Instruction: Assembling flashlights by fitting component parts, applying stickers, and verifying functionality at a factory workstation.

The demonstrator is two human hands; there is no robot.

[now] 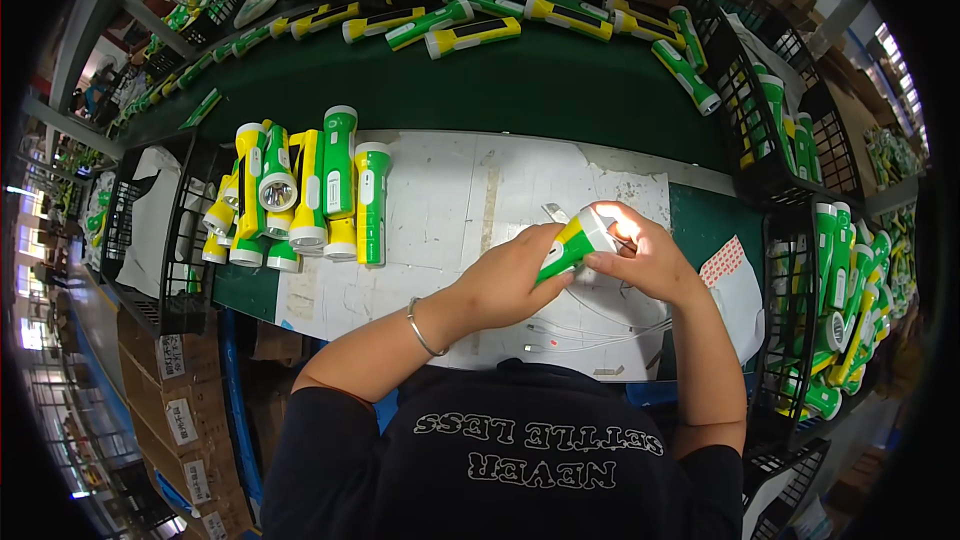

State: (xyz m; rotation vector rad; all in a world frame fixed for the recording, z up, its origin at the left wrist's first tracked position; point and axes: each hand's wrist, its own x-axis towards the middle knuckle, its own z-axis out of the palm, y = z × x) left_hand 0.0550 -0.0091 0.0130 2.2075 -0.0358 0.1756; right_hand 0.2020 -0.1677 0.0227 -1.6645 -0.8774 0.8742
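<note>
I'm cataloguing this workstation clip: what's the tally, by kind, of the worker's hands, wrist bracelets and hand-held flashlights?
Hands (left hand, right hand): 2
Bracelet: 1
Held flashlight: 1
Total: 4

The green-and-yellow flashlight [568, 248] has a white head; its front glows brightly; it tilts toward the upper right, held between the hands [510, 277] above the counter [430, 200].

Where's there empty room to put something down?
On the white board, between the flashlight pile and the left hand; or the green strip between the board and the far flashlight row. It's crowded at the pile, cables and lower right crate.
</note>
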